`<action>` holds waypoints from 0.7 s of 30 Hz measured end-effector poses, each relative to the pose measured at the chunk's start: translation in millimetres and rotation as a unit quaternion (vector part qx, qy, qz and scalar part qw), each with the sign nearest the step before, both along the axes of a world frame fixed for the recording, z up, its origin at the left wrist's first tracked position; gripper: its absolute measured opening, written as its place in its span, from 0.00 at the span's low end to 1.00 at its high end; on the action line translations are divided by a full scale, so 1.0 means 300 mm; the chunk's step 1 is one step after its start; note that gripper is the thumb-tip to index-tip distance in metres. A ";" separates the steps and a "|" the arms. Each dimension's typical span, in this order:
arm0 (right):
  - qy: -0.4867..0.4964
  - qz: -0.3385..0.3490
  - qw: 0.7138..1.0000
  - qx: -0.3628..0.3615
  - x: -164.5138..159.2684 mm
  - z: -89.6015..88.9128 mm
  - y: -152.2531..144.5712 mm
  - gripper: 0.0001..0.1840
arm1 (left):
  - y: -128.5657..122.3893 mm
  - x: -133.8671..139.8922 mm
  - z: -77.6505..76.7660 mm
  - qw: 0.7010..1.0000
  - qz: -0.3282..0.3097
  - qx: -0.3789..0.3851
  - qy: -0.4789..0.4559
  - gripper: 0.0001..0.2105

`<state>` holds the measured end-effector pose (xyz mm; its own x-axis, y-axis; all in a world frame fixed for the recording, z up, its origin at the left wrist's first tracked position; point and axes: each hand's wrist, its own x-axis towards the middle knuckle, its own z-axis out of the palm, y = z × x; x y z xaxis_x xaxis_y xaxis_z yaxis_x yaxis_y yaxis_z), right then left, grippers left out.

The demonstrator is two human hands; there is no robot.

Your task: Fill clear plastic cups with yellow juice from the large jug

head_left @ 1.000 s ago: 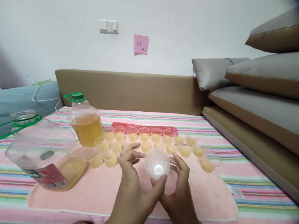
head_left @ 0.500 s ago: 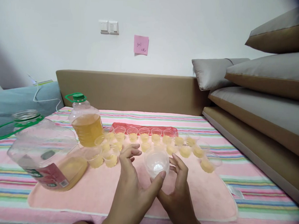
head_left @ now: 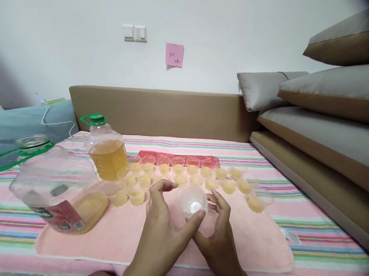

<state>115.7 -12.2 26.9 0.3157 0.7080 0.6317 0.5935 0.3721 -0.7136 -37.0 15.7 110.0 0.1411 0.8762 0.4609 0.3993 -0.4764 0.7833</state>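
Note:
A clear plastic cup [head_left: 192,200], tilted so that I look down into it, is between my two hands above the pink mat. My left hand [head_left: 163,227] has its thumb across the cup's near side and its curled fingers at the upper left of the rim. From the right, my right hand [head_left: 218,230] bends its fingers against the cup's side; its thumb is partly hidden behind my left thumb. No yellow liquid shows inside this cup. Beyond the hands, several similar cups holding yellow liquid [head_left: 137,193] stand in a curved arrangement, some rims overlapping in view.
An uncapped large bottle [head_left: 61,189] with a green handle stands at left, little liquid inside. Behind it is a green-capped bottle [head_left: 107,156], over half full. A red plastic package [head_left: 180,156] lies behind the cups. Stacked cushions [head_left: 327,120] line the right side.
The cup has shifted slightly left. My left fingers have come a little closer to its rim, and my right hand has moved slightly left with it.

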 end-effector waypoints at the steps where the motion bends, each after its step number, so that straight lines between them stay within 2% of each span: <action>1: 0.003 -0.001 1.000 0.005 -0.003 0.001 0.001 0.40 | 0.002 -0.003 0.004 1.000 -0.002 -0.004 0.002 0.30; 4: 0.014 -0.006 1.000 0.021 -0.011 0.005 0.007 0.38 | 0.013 -0.015 0.007 1.000 -0.005 -0.010 0.006 0.29; 9: 0.011 0.000 1.000 0.025 -0.012 0.003 0.011 0.37 | 0.033 -0.028 -0.018 1.000 -0.018 -0.002 0.013 0.30; 14: 0.013 0.003 1.000 0.016 -0.009 -0.006 0.013 0.38 | 0.032 -0.024 -0.025 1.000 0.000 0.008 0.009 0.31; 17: 0.011 0.004 1.000 0.008 -0.010 -0.020 0.017 0.39 | 0.028 -0.022 -0.003 1.000 0.012 0.025 -0.008 0.29; 21: 0.019 0.004 1.000 -0.011 0.005 -0.043 0.032 0.40 | 0.029 -0.041 0.063 0.997 0.013 0.068 -0.040 0.28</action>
<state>117.0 -2.6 14.1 0.3335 0.7239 0.6040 0.5639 0.3603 -0.7432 -49.5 24.5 129.0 0.0773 0.8072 0.5851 0.3525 -0.5711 0.7413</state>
